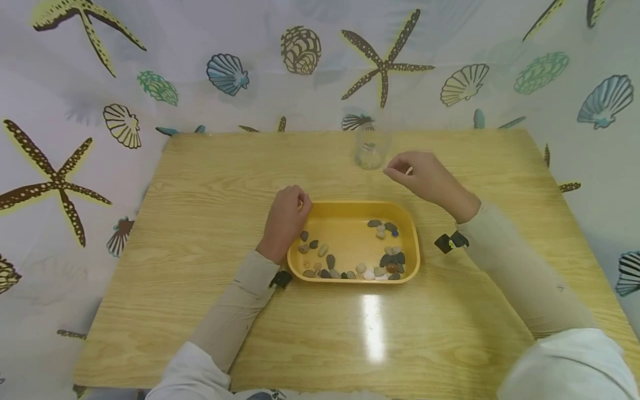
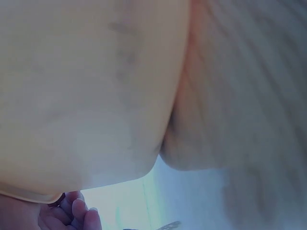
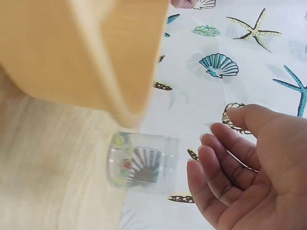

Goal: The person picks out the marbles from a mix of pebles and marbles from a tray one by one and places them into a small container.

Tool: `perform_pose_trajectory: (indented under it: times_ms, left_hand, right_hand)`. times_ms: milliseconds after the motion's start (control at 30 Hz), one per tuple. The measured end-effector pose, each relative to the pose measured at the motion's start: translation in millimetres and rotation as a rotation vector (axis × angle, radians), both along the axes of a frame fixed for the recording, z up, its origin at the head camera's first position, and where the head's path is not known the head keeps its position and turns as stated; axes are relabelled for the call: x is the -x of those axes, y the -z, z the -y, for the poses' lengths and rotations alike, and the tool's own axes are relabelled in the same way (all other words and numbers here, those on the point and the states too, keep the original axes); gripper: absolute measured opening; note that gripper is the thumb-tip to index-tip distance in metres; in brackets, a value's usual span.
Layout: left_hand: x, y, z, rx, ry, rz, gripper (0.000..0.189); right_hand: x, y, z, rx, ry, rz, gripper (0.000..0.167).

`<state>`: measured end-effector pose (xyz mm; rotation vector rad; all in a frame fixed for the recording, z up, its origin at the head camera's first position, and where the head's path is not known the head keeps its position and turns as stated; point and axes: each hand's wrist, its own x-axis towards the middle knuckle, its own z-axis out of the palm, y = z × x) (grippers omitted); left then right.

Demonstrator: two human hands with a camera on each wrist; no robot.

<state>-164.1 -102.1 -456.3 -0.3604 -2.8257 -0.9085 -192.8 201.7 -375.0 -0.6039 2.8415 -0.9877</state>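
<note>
A yellow plastic tray (image 1: pixel 350 282) holds several pebbles (image 1: pixel 330 261) in grey, white and brown, mostly along its near edge and right side. My left hand (image 1: pixel 288 218) grips the tray's rim at the far left corner; in the left wrist view its curled fingers (image 2: pixel 86 211) show beyond that corner. Past the tray stands a clear jar (image 1: pixel 371 150), with small coloured pieces at its bottom in the right wrist view. My right hand (image 1: pixel 425 173) hovers just right of the jar, apart from it. Its fingers are loosely bent, with nothing seen between them.
A wooden table (image 1: pixel 210 183) bears the tray and jar. Behind and beside it hangs a white cloth (image 1: pixel 190 33) printed with shells and starfish. A blue bead-like piece (image 1: pixel 395 233) lies among pebbles at the tray's right.
</note>
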Motion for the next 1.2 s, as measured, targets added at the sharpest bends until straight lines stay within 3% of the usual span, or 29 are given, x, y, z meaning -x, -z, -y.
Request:
perform_pose_trajectory:
  times_ms: [400,767,967,1200]
  left_hand:
    - [1.1,-2.3,3.0,-0.033,-0.002,-0.019,0.023]
    - [1.1,-0.2,-0.6,-0.032,0.000,0.006,0.023]
    - [1.6,0.7,-0.2,-0.035,0.005,-0.003,0.024]
    - [2.3,1.7,0.9,-0.031,0.011,-0.003,0.024]
  right_hand:
    - [-32.1,38.2,-3,0.028,0.036,-0.009,0.030]
    - [-38.2,65.9,6,0.038,0.139,-0.028,0.033]
    - [-38.1,69.7,11,-0.035,0.228,-0.073,0.039]
    - [-38.8,73.5,15,-0.060,0.295,-0.047,0.042]
